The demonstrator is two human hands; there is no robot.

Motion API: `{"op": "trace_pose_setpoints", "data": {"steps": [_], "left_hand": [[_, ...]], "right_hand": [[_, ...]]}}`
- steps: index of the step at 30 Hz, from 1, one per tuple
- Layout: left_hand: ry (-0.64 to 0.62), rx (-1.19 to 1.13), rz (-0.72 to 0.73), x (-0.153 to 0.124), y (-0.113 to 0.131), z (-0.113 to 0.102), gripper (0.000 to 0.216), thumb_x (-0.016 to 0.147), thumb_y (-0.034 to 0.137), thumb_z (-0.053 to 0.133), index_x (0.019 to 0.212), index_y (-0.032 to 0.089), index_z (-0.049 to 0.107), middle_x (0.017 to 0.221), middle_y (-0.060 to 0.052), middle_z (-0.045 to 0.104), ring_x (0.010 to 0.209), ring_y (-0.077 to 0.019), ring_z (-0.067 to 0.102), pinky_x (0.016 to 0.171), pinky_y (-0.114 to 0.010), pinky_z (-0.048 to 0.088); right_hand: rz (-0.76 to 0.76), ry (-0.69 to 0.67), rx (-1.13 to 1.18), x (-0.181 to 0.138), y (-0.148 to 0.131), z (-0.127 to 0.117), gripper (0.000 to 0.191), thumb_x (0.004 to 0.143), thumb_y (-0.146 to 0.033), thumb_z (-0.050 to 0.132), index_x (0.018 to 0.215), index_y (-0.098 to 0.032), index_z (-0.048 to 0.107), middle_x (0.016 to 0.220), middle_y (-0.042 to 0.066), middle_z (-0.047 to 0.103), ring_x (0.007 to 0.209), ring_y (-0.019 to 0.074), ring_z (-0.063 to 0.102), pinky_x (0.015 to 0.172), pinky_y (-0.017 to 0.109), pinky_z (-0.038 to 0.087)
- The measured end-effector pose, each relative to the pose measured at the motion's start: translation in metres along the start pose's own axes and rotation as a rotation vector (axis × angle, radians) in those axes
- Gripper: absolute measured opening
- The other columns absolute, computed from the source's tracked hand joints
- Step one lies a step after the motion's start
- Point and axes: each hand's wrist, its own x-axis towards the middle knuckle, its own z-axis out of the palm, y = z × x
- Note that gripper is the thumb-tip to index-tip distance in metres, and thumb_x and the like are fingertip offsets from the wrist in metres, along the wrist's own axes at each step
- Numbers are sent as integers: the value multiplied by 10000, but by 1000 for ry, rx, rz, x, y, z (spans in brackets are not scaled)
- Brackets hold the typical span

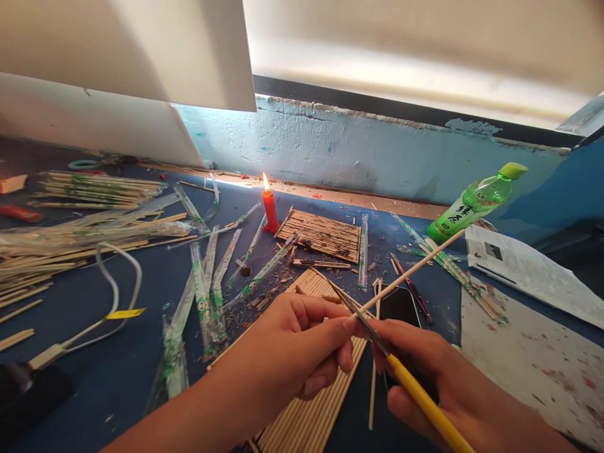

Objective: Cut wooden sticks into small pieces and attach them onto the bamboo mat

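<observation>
Head view: a stick (415,268) is pinched by the closed left hand (297,343), a knife (415,387) gripped by the curled right hand (443,365). Cuts could be caused by the knife slipping.

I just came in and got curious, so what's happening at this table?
Someone's left hand pinches a thin stick. Their right hand holds a yellow-handled tool, its metal blade crossing the stick near the left fingertips. I can't tell whether it's cutting. Beneath the hands lies a row of sticks side by side. Farther back, a red candle is burning.
</observation>
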Motion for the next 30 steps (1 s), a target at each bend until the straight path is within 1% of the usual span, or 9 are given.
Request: {"op": "trace_pose_setpoints", "data": {"steps": [2,7,10,15,18,20,22,26,30], "left_hand": [[-3,0,2,0,-1,-1,285,931,269,705,675,143,720,576,28,587,363,-6,316,330,-136,184],[-1,21,19,1,-1,-1,306,929,286,706,656,148,711,566,26,591,360,-9,315,334,-141,193],[-10,28,12,1,-1,-1,323,940,277,684,645,144,696,543,38,552,363,-9,301,338,-140,183],[-4,10,-4,0,-2,-2,310,941,270,669,660,141,695,552,36,543,365,-11,306,332,-139,180],[-19,4,4,0,-2,-1,277,944,249,663,697,140,723,581,26,580,362,-9,314,326,-133,192],[-27,-4,4,0,-1,0,262,945,234,661,711,141,733,591,26,589,363,-6,319,326,-126,204],[-27,-2,5,0,0,0,283,948,221,653,686,142,724,566,36,566,360,-5,313,327,-120,209],[-9,4,2,1,0,0,300,953,222,643,673,143,714,552,39,552,357,-5,307,326,-118,205],[-2,13,-12,1,-1,-1,319,959,231,635,658,147,699,535,43,536,350,-8,300,324,-128,194]], "right_hand": [[5,-10,13,1,0,1,549,933,-402,700,1461,-281,610,915,42,710,707,202,624,584,264,552],[60,-19,43,1,1,6,522,958,-387,682,1468,-307,600,952,29,708,784,212,646,655,269,559],[60,-10,33,0,3,7,538,958,-425,678,1475,-297,599,908,28,696,755,214,628,626,273,540],[96,-41,95,-3,4,4,563,960,-399,685,1506,-326,566,963,26,714,789,210,634,664,269,561],[86,-63,116,-2,2,3,587,942,-376,713,1508,-331,567,964,21,721,801,208,643,674,260,562],[84,-82,140,0,0,2,580,938,-362,719,1500,-333,578,1014,26,732,847,215,664,715,264,572],[93,-78,147,1,-2,1,571,941,-353,715,1496,-328,584,1049,33,735,886,223,678,739,268,578],[89,-70,105,2,-3,0,568,940,-354,711,1493,-300,592,990,41,739,839,219,678,689,261,579],[61,-37,48,3,-3,2,496,926,-356,711,1413,-275,663,920,41,729,761,210,647,626,259,561]]}}
